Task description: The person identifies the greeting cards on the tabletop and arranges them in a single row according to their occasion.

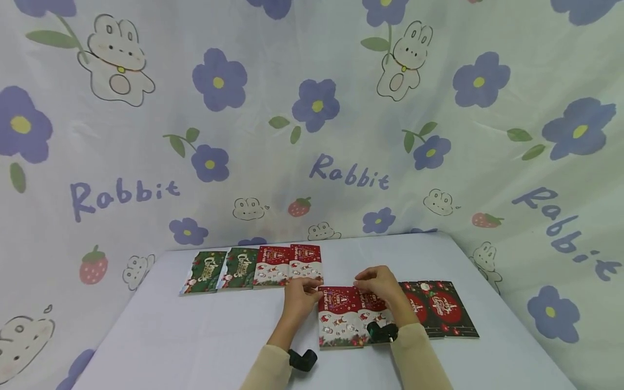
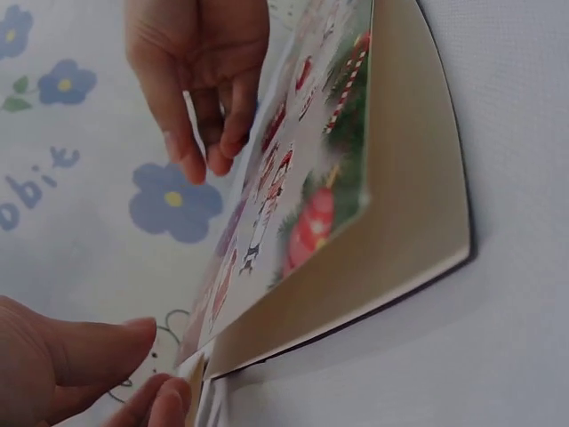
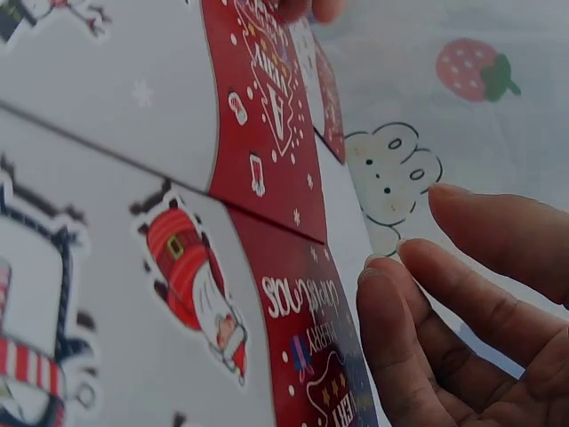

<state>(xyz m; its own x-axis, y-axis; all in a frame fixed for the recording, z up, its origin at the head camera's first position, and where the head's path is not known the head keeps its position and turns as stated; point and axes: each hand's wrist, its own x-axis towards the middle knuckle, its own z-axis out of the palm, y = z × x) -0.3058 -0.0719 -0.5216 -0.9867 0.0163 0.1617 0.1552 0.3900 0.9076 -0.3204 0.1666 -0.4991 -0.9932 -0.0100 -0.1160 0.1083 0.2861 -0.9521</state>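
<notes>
Two red-and-white Christmas cards lie side by side at the front, a left one (image 1: 339, 319) and a right one (image 1: 370, 304). My left hand (image 1: 299, 299) is at the upper left corner of the left card, its thumb (image 2: 124, 342) and fingers apart. Above the top edge of the right card is my right hand (image 1: 382, 285), fingers loosely bent with nothing between them. In the left wrist view the near edge of a card (image 2: 356, 258) stands slightly parted, like a folded card. My right forearm partly covers the right card.
Behind, to the left, a row holds two green Christmas cards (image 1: 207, 272) and two red ones (image 1: 273, 265). Dark cards with red circles (image 1: 446, 309) lie right of my right hand, all on a white tabletop (image 1: 195, 341). A rabbit-print curtain (image 1: 263, 130) hangs behind the table.
</notes>
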